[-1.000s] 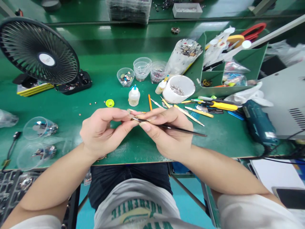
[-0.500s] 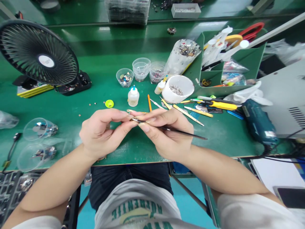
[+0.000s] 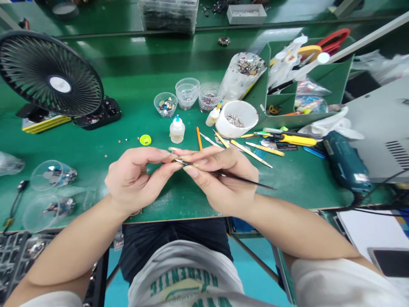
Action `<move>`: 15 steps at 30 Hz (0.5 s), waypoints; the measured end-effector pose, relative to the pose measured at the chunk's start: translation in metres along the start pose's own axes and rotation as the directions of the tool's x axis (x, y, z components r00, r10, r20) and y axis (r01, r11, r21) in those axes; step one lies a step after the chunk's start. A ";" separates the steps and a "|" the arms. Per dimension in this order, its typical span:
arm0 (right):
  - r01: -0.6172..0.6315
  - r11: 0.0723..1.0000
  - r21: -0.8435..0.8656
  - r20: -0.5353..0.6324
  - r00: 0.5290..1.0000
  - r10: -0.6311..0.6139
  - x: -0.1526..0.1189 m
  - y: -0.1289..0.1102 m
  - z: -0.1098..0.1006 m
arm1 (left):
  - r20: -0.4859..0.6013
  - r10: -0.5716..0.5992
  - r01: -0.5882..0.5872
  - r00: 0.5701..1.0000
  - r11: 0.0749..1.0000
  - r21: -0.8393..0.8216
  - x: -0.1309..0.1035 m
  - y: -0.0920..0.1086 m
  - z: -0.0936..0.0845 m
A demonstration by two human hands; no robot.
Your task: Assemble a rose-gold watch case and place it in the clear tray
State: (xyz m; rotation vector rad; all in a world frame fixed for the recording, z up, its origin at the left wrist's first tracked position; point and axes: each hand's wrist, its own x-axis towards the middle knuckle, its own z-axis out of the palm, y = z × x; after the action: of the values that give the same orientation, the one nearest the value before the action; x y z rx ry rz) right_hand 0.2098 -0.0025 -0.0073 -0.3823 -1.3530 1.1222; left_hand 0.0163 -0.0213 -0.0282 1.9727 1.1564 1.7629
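Head view. Left hand (image 3: 137, 179): thumb and fingers pinched together on a tiny piece (image 3: 174, 160), mostly hidden by them; its kind cannot be told. Right hand (image 3: 228, 177): thumb and fingers closed round a slim dark tool (image 3: 266, 186), pen-fashion; its pale tip is at the left fingertips, its tail slants out to the right, past the right fingers. Whether the tip touches the piece: unclear. Beyond the left fingertips: a squeeze bottle (image 3: 177, 133), blue-tipped; left of it, a yellow-green cap (image 3: 145, 140). Just beyond the right fingers: an orange stick (image 3: 199, 138); farther right, a white bowl (image 3: 228, 132) of small metallic bits.
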 end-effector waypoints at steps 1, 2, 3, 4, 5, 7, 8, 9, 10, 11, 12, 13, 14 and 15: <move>-0.002 1.000 -0.002 -0.001 1.000 0.002 0.000 0.000 0.000 | 0.001 0.004 -0.004 1.000 1.000 0.006 0.000 0.000 0.000; -0.007 1.000 -0.004 0.001 1.000 0.007 0.000 0.000 0.000 | 0.000 0.009 -0.009 1.000 1.000 0.008 0.000 0.000 0.000; -0.010 1.000 -0.004 0.002 1.000 0.010 0.000 0.000 0.000 | 0.000 0.013 -0.013 1.000 1.000 0.008 0.000 0.000 0.000; -0.014 1.000 -0.004 0.004 1.000 0.014 0.000 0.000 0.000 | -0.002 0.017 -0.017 1.000 1.000 0.006 0.000 -0.001 0.000; -0.017 1.000 -0.005 0.007 1.000 0.018 0.000 0.000 0.000 | -0.001 0.017 -0.017 1.000 1.000 0.005 0.001 -0.001 0.000; -0.016 1.000 -0.007 0.010 1.000 0.017 0.000 -0.001 -0.001 | 0.005 0.010 -0.011 1.000 1.000 0.014 0.001 0.000 0.000; -0.013 1.000 -0.008 0.013 1.000 0.013 0.000 -0.001 -0.001 | 0.008 0.005 -0.005 1.000 1.000 0.024 0.001 0.001 0.000; -0.009 1.000 -0.011 0.014 1.000 0.009 0.000 -0.001 -0.001 | 0.011 -0.003 0.002 1.000 0.999 0.036 0.001 0.001 0.000; -0.007 1.000 -0.013 0.017 1.000 0.007 0.000 -0.001 -0.001 | 0.012 -0.010 0.010 1.000 0.999 0.044 0.001 0.002 0.000; -0.003 1.000 -0.016 0.019 1.000 0.003 0.000 -0.002 -0.001 | 0.013 -0.017 0.016 1.000 0.999 0.044 0.001 0.002 0.000; 0.000 1.000 -0.018 0.020 1.000 0.000 0.000 -0.002 -0.001 | 0.013 -0.022 0.022 1.000 0.999 0.037 0.001 0.003 0.000; 0.005 1.000 -0.017 0.020 1.000 -0.005 0.001 -0.002 -0.001 | 0.013 -0.025 0.025 1.000 0.999 0.026 0.001 0.003 0.000; 0.010 1.000 -0.013 0.019 1.000 -0.009 0.001 -0.002 -0.001 | 0.011 -0.027 0.027 1.000 1.000 0.013 0.000 0.004 0.000; 0.010 1.000 -0.007 0.020 1.000 -0.010 0.001 -0.002 -0.001 | 0.010 -0.027 0.027 1.000 1.000 0.000 0.000 0.004 0.000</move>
State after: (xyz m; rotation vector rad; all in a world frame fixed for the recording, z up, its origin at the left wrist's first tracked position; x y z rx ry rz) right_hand 0.2116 -0.0022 -0.0049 -0.3700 -1.3747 1.1162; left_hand 0.0173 -0.0235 -0.0255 1.9544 1.1745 1.7376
